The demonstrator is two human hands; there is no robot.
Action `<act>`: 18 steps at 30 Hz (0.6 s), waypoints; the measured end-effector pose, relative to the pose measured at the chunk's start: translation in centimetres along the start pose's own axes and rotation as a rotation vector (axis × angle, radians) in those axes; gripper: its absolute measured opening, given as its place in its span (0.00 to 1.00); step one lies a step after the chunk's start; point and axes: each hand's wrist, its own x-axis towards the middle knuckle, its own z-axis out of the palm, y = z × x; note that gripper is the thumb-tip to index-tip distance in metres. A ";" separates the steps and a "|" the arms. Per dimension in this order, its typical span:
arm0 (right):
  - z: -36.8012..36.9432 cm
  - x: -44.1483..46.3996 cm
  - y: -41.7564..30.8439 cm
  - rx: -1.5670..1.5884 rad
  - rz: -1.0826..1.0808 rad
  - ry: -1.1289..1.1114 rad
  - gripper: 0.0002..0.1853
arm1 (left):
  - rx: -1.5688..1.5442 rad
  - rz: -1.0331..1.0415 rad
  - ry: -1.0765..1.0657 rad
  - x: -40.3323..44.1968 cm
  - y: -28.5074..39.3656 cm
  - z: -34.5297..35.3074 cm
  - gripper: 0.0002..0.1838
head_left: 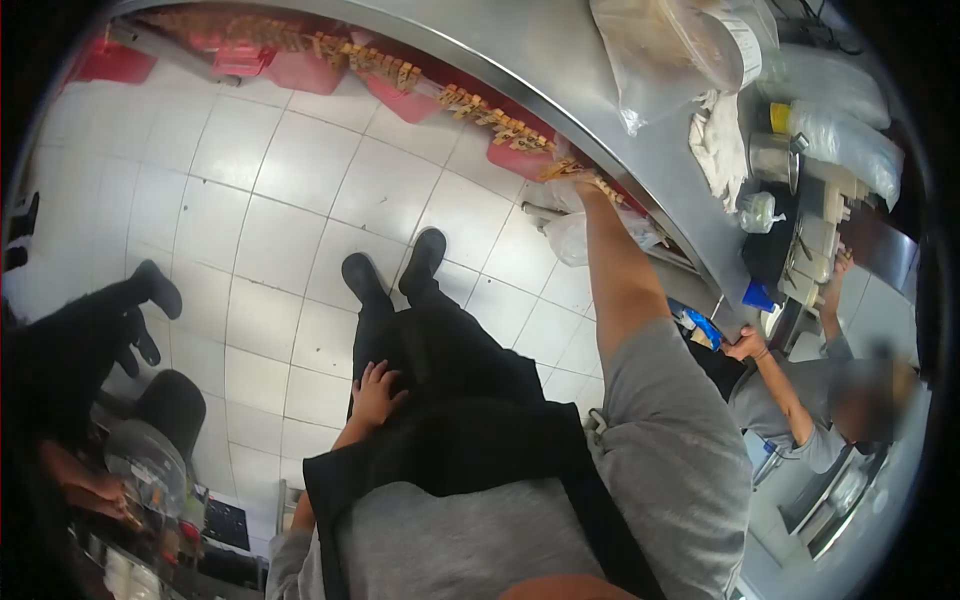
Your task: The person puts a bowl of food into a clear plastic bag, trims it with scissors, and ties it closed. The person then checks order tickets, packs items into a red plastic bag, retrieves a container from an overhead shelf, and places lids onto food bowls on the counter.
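The left hand [373, 393] was spread, empty, over black clothing [450, 350]; the grip of the right hand [582, 184] at yellow-brown strung pieces [510, 131] was hidden.

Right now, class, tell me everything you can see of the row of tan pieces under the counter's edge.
The row of tan pieces is a long line of small, blocky, wood-like bits with darker patches, running below the metal counter, beside red bins. The right hand is near one end; its grip is unclear.
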 end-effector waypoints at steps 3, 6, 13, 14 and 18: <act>-1.4 2.0 3.2 0.141 0.085 0.067 0.21 | -0.015 0.029 0.010 0.0 -1.8 0.5 0.26; -2.8 2.8 7.0 0.343 0.181 0.125 0.21 | 0.049 0.023 -0.020 -0.2 -2.2 -0.2 0.25; 0.6 2.5 8.9 0.855 0.405 0.321 0.20 | 0.084 0.070 -0.056 1.5 -4.1 -1.3 0.23; 0.8 2.3 9.1 0.961 0.442 0.345 0.20 | 0.085 0.081 -0.069 2.0 -4.0 -1.6 0.22; 1.5 2.0 9.3 1.393 0.571 0.437 0.20 | 0.107 0.126 -0.087 3.7 -4.3 -2.7 0.21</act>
